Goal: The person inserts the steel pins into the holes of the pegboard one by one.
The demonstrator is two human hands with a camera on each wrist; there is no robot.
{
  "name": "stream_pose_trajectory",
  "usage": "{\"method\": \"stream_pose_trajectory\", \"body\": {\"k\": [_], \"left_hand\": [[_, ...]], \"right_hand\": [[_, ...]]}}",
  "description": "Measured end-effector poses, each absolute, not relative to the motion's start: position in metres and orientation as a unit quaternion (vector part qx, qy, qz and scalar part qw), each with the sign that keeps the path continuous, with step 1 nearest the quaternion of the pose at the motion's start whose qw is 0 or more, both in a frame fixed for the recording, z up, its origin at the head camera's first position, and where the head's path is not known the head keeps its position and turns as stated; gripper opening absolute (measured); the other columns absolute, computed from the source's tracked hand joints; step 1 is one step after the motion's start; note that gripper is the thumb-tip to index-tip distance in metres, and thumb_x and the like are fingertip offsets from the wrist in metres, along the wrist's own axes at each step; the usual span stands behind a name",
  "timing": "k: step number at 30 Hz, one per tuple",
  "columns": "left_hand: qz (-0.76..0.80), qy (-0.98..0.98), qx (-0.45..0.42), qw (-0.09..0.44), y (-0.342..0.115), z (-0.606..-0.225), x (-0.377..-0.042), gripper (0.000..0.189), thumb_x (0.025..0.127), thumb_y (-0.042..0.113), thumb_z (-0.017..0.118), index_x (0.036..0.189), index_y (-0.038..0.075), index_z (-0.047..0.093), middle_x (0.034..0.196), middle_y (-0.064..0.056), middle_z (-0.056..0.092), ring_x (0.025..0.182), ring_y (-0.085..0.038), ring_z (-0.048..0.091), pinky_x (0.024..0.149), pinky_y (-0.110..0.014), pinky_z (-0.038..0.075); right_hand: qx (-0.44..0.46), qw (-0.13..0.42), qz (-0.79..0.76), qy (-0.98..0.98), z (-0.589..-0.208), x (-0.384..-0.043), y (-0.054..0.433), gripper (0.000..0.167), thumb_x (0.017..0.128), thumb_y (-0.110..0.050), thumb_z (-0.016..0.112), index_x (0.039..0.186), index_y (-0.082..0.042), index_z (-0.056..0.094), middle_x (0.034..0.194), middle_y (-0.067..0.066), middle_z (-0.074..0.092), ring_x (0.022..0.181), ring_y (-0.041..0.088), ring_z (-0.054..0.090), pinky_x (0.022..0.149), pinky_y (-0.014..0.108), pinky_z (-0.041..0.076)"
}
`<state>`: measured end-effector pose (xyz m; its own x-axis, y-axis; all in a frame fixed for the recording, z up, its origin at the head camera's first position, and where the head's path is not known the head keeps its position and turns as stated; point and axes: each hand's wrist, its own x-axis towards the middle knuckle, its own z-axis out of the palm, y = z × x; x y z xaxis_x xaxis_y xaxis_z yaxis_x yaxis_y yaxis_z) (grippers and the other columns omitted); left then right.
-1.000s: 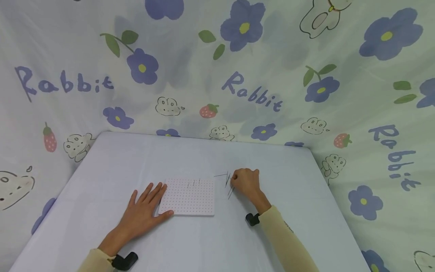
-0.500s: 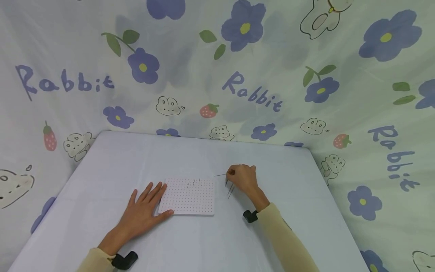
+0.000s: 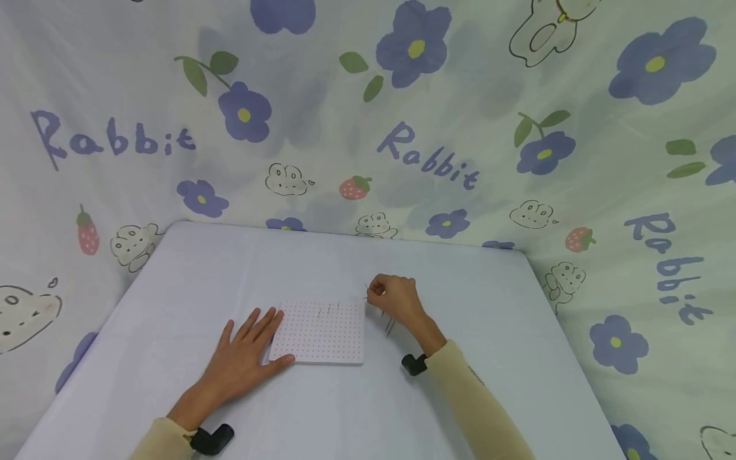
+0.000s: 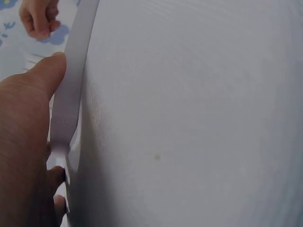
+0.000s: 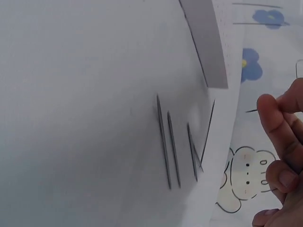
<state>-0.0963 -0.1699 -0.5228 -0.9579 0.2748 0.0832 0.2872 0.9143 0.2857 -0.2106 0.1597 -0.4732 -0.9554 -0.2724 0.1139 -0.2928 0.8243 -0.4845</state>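
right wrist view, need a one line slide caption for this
Right hand pinching a thin pin, with other pointed pins lying beside a white pegboard.

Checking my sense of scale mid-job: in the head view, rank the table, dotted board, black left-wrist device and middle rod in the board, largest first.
1. White table
2. Dotted board
3. Black left-wrist device
4. Middle rod

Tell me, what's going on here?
A person's left hand rests at the left edge of a white dotted board, while the right hand pinches a thin dark stick near the board's far right corner. Three similar sticks stand in the board, and several loose sticks lie on the table to its right.
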Motion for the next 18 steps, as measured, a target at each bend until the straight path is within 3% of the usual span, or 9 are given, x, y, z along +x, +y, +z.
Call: {"method": "stream_pose_trajectory", "body": {"k": [13,18], "left_hand": [[-0.146,-0.978,-0.144,0.021,-0.17,-0.524,-0.097,0.099,0.086,0.079,0.052,0.159,0.016,0.032,0.164,-0.01,0.032,0.152,-0.039,0.02,0.115,-0.071,0.008],[-0.141,-0.979,-0.143,0.02,-0.17,-0.524,-0.097,0.1,0.085,0.08,0.051,0.159,0.016,0.031,0.164,-0.01,0.031,0.152,-0.039,0.02,0.115,-0.072,0.008]], "right_hand": [[0.2,-0.029,0.268,-0.942,-0.472,-0.207,0.134,0.006,0.089,-0.029,0.072,0.094,-0.026,0.072,0.082,-0.019,0.068,0.085,0.008,0.061,0.103,0.051,0.039],[0.205,-0.037,0.264,-0.942,-0.471,-0.207,0.129,0.005,0.091,-0.03,0.072,0.094,-0.026,0.072,0.083,-0.019,0.068,0.087,0.008,0.06,0.108,0.055,0.034]]}}
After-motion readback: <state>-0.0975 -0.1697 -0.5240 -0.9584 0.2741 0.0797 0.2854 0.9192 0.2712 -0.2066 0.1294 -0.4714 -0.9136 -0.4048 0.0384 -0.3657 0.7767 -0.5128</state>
